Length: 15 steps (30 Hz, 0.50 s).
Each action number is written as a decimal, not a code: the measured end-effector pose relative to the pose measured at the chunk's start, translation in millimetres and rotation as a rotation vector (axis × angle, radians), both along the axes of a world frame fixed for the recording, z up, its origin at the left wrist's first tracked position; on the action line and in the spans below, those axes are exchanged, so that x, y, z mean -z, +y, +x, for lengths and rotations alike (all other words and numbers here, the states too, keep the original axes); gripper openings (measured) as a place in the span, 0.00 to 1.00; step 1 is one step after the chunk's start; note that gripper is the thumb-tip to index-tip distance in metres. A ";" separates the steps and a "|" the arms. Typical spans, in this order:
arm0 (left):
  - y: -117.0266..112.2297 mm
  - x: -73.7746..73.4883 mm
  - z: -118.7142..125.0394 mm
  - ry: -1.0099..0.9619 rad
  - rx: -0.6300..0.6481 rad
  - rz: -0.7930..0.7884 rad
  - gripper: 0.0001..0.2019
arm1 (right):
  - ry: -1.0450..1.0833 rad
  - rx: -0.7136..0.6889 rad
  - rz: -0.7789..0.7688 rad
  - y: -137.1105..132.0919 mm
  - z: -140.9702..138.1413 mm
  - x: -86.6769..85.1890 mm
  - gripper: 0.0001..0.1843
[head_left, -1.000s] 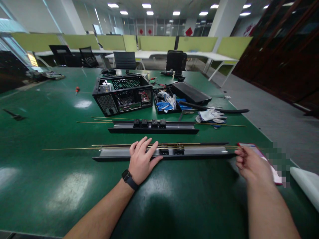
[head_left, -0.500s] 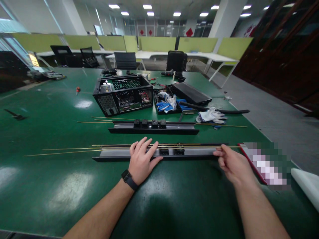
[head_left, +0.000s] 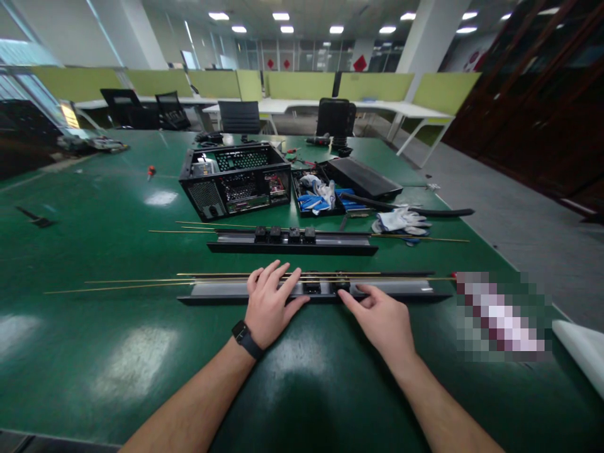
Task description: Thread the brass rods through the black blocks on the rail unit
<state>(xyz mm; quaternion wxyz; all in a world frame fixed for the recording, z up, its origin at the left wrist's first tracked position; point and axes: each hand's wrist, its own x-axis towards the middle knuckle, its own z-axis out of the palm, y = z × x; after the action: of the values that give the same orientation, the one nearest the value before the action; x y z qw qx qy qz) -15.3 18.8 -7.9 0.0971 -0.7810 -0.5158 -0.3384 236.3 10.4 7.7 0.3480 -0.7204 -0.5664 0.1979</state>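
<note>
A long black rail point(head_left: 401, 290) with small black socket modules point(head_left: 312, 287) lies across the green table point(head_left: 117, 352) in front of me. Thin brass rods point(head_left: 141, 281) run along its far side. My left hand point(head_left: 270, 306), with a black watch on the wrist, lies flat and spread on the rail left of the modules, fingers over the rods. My right hand point(head_left: 380, 319) rests at the rail's near edge, its fingers stretched toward a module point(head_left: 340, 286) and touching it. It holds nothing.
A second rail point(head_left: 330, 242) with modules and rods lies further back. Behind it stand an open black computer case point(head_left: 234, 179), a tray with blue and white gloves point(head_left: 317, 192), a black panel point(head_left: 362, 177) and loose white gloves point(head_left: 400, 219). A blurred patch sits at the right.
My right hand has slid left along the rail from its right end to the modules near the middle. One brass rod shifted left. My left hand has stayed put.
</note>
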 end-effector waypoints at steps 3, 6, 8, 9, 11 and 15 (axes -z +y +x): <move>-0.1 0.3 0.1 0.000 -0.001 0.000 0.24 | -0.265 0.007 0.136 1.5 -16.6 5.6 0.27; -0.2 0.1 0.3 0.006 0.002 -0.002 0.23 | -0.367 -0.007 0.180 4.1 -21.1 8.7 0.24; -0.3 -0.2 0.3 0.008 0.006 -0.002 0.23 | -0.378 -0.022 0.201 4.5 -20.3 9.2 0.23; -0.3 -0.4 0.3 0.009 0.007 -0.003 0.23 | -0.380 -0.028 0.210 4.3 -19.6 9.2 0.23; -0.2 -0.6 0.3 0.006 0.006 -0.005 0.23 | -0.388 -0.034 0.219 3.2 -18.4 9.1 0.23; 0.0 -0.2 -0.2 0.007 0.003 -0.011 0.24 | -0.392 -0.039 0.240 1.6 -16.9 10.3 0.23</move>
<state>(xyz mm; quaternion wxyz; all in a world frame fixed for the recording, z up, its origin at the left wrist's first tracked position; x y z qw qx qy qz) -15.5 18.8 -7.7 0.0940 -0.7836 -0.5160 -0.3329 219.4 12.0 -2.6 0.3108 -0.6875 -0.6563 -0.0079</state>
